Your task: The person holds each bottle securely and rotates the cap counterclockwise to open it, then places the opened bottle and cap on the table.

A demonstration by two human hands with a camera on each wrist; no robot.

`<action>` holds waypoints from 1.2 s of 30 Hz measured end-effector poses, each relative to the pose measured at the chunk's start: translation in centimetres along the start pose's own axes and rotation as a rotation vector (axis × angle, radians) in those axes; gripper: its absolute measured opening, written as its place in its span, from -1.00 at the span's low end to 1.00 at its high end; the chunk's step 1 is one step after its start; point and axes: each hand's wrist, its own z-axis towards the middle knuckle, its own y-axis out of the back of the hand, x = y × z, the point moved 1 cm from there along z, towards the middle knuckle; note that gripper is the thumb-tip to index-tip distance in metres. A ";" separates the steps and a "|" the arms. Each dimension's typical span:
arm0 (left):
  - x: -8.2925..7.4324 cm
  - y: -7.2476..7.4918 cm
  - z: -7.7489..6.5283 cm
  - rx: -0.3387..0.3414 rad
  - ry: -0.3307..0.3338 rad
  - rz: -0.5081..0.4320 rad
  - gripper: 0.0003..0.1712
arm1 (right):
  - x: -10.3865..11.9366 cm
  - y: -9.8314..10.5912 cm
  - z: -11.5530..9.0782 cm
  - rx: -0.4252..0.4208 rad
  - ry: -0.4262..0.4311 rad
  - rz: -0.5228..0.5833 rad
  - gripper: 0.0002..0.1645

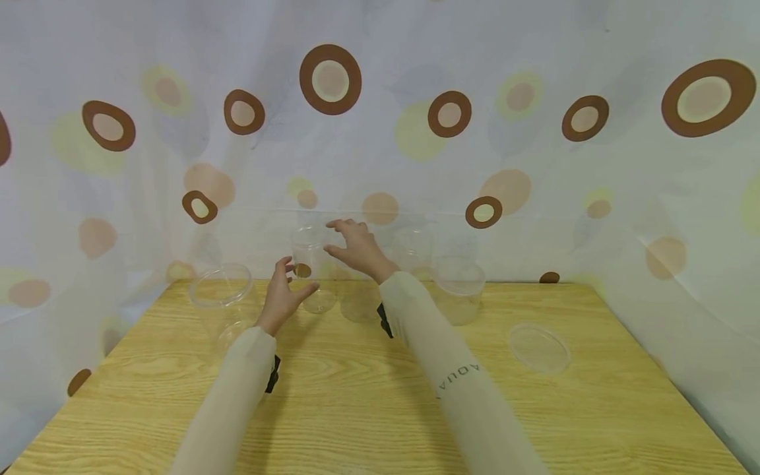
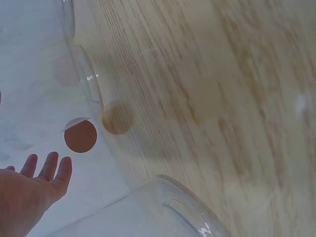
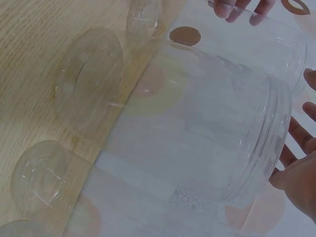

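A tall clear plastic jar (image 1: 307, 264) stands near the back edge of the wooden table. My left hand (image 1: 282, 300) is beside its lower left side, thumb and fingers spread apart. My right hand (image 1: 358, 249) is at the jar's upper right, near the rim, with thumb and fingers parted. In the right wrist view the right hand (image 3: 298, 177) appears beside the mouth of a clear jar (image 3: 197, 123), while left fingertips overlap the tall jar at the top. Behind the right forearm, a clear jar (image 1: 358, 300) is partly hidden.
At the left stands a wide clear jar (image 1: 220, 300). Right of my right hand are another clear jar (image 1: 414, 244) and a squat clear tub (image 1: 458, 297). A clear round lid (image 1: 539, 348) lies flat on the table (image 1: 332, 409). A patterned curtain (image 1: 380, 152) hangs behind.
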 end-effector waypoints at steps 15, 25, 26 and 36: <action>-0.6 -0.5 0.3 0.033 0.009 -0.017 0.01 | 0.8 -0.5 0.1 0.035 -0.014 -0.007 -0.42; -0.4 -0.5 0.3 -0.013 -0.012 -0.037 -0.04 | 1.0 -0.4 0.1 0.014 -0.010 0.032 -0.45; -0.4 -0.5 0.3 -0.014 -0.013 -0.038 -0.04 | 1.0 -0.4 0.1 0.011 -0.010 0.039 -0.45; -0.6 -0.1 -0.3 0.015 -0.036 -0.040 -0.02 | 0.9 -0.1 -0.2 -0.009 0.014 0.141 -0.40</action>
